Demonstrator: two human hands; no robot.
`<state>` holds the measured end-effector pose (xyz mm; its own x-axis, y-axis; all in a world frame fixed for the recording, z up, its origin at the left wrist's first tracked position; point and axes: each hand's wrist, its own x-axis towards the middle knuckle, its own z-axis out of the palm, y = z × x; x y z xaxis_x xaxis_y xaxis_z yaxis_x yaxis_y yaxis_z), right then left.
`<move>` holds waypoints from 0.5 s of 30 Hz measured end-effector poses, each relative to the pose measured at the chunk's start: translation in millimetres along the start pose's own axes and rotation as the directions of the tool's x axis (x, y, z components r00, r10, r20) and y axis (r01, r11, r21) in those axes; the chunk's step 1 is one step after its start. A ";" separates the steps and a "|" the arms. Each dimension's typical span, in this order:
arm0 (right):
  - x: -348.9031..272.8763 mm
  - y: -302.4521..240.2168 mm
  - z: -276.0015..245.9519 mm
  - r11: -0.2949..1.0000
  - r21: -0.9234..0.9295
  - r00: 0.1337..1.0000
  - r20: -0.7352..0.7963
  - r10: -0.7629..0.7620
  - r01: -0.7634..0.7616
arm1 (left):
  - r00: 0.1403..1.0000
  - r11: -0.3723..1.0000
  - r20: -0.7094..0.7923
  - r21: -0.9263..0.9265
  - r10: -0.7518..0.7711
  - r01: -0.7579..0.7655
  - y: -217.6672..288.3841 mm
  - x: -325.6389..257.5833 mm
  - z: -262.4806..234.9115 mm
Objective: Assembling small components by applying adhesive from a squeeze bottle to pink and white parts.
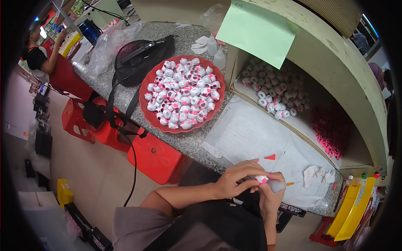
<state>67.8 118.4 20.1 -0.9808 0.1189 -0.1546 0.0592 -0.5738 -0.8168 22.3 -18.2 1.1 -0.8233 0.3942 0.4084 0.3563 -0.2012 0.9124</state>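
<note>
Near the counter's front edge my two hands meet. My left hand (236, 180) is closed, pinching a small white-and-pink toy head (261, 179) between its fingers. Beside it, my right hand (269, 201) is wrapped round a translucent squeeze bottle (276, 185) with a thin orange tip that points right, away from the toy head. The right fingertips come close to the toy head; whether they touch it I cannot tell. Beneath and beyond the hands lies white sheeting (251, 129), with a small red scrap (270, 157) on it.
A red scalloped bowl (144, 98) heaped with white-and-pink toy heads stands left. A shelf box (234, 69) holds white pieces (272, 83) and pink pieces (331, 134). A black bag (130, 62), plastic bottles (219, 58) and crumpled tissue (316, 175) lie about. Red stools (150, 161) and another person (54, 67) are left.
</note>
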 end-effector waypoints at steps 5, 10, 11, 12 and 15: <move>13.9 -8.1 -14.5 0.932 -0.362 0.996 0.067 0.057 -0.029 | 0.899 0.717 -0.261 0.693 0.351 -0.078 5.9 20.1 -82.7; -6.0 -30.5 -64.0 0.951 -0.309 0.996 -0.070 -0.057 0.033 | 0.941 0.218 -0.256 0.954 0.222 0.208 22.8 23.2 -163.8; -11.6 -35.3 -76.2 0.974 -0.223 0.994 -0.088 -0.059 0.039 | 0.951 0.183 -0.198 0.971 0.236 0.156 20.3 29.6 -152.6; -17.7 -40.1 -86.1 0.970 -0.236 0.987 -0.131 -0.088 0.055 | 0.957 0.140 -0.144 0.984 0.251 0.111 21.4 39.5 -140.4; -33.7 -47.5 -124.7 0.907 -0.358 0.885 -0.317 -0.341 0.222 | 0.988 0.567 0.001 0.819 0.156 -0.090 18.9 86.2 -47.8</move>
<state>121.2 242.7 -5.2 -0.8293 0.5578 -0.0340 -0.0974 -0.2041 -0.9741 -63.0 -30.9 52.3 -0.7574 0.3588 0.5455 0.6380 0.5846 0.5013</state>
